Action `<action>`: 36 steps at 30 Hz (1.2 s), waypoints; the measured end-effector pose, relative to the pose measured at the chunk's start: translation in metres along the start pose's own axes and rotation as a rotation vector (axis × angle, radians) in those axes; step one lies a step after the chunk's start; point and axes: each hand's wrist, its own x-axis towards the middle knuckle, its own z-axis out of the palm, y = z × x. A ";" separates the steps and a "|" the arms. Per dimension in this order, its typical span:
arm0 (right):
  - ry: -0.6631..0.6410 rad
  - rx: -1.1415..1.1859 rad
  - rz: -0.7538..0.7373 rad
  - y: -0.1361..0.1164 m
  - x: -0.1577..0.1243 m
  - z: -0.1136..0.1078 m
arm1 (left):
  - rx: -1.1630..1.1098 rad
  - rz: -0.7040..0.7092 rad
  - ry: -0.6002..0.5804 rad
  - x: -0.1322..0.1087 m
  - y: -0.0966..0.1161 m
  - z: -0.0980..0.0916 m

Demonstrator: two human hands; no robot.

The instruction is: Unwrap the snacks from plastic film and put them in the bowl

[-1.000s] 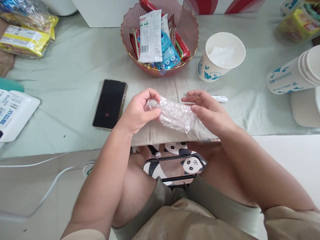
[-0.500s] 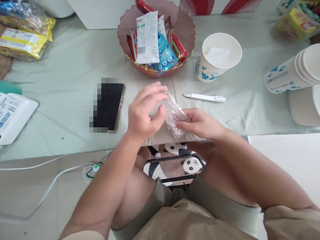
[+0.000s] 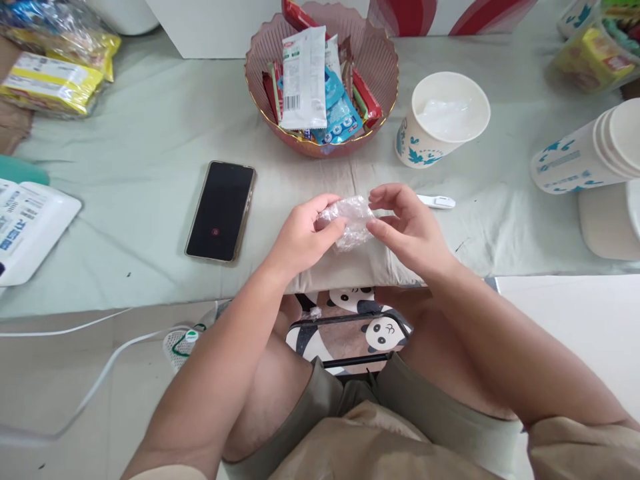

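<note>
A crumpled clear plastic wrapper (image 3: 355,215) is bunched into a small bundle above the table's front edge. My left hand (image 3: 311,230) grips its left side, thumb on top and fingers partly hidden behind. At the bundle's right side is my right hand (image 3: 407,230), its thumb and fingers apart; the thumb tip is at the wrapper's edge, and whether it touches I cannot tell. A white utility knife (image 3: 440,201) lies behind the right hand, its blade end hidden.
A pink glass bowl (image 3: 253,83) of packaged snacks stands behind my hands. Right of it are a paper cup (image 3: 425,137) with clear plastic inside and a stack of paper cups (image 3: 565,160). A phone (image 3: 220,210) lies to the left. A panda-patterned surface (image 3: 350,333) is between my knees.
The wrapper has gone from long and loose to a compact bundle. My left hand has closed on it, while my right hand has let go and spread its fingers.
</note>
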 end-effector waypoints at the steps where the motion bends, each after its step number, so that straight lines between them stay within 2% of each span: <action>1: 0.002 -0.007 0.002 0.000 0.000 0.001 | -0.020 -0.015 -0.022 0.000 0.000 0.000; 4: -0.086 0.017 0.063 -0.001 -0.002 0.005 | -0.103 -0.061 -0.031 0.001 0.000 0.001; 7: -0.014 0.093 0.110 -0.002 -0.002 0.010 | -0.229 -0.095 -0.050 0.000 0.000 0.003; 9: 0.036 0.148 0.113 -0.002 -0.001 0.011 | -0.285 -0.072 -0.111 0.000 0.001 0.005; 11: 0.029 0.209 0.125 -0.003 0.000 0.010 | -0.319 -0.035 -0.148 0.000 0.001 0.006; 14: -0.007 0.327 0.129 -0.004 0.000 0.009 | -0.371 0.013 -0.156 0.001 0.001 0.006; 17: 0.037 0.312 0.077 -0.007 -0.002 0.005 | -0.431 0.047 -0.152 0.004 0.001 0.005; 19: 0.144 0.205 0.023 -0.012 -0.001 -0.004 | -0.446 0.046 -0.139 0.005 0.001 0.004; 22: 0.429 0.066 -0.079 -0.029 0.014 -0.031 | -0.424 0.010 -0.140 0.006 0.003 0.000; 25: 0.724 -0.026 -0.138 -0.055 0.052 -0.065 | -0.412 0.010 -0.153 0.005 0.005 -0.003; 27: 0.775 -0.149 -0.056 -0.072 0.082 -0.083 | -0.415 0.020 -0.161 0.005 0.007 -0.004; 29: 0.723 -0.297 0.132 -0.083 0.105 -0.095 | -0.415 0.018 -0.172 0.005 0.008 -0.005; 31: 0.532 -0.571 0.258 -0.085 0.118 -0.101 | -0.413 0.011 -0.182 0.005 0.008 -0.006; 34: 0.276 -1.017 0.224 -0.075 0.126 -0.108 | -0.411 0.006 -0.199 0.006 0.009 -0.006; 36: 0.162 -1.136 0.179 -0.063 0.133 -0.115 | -0.415 0.008 -0.207 0.005 0.008 -0.007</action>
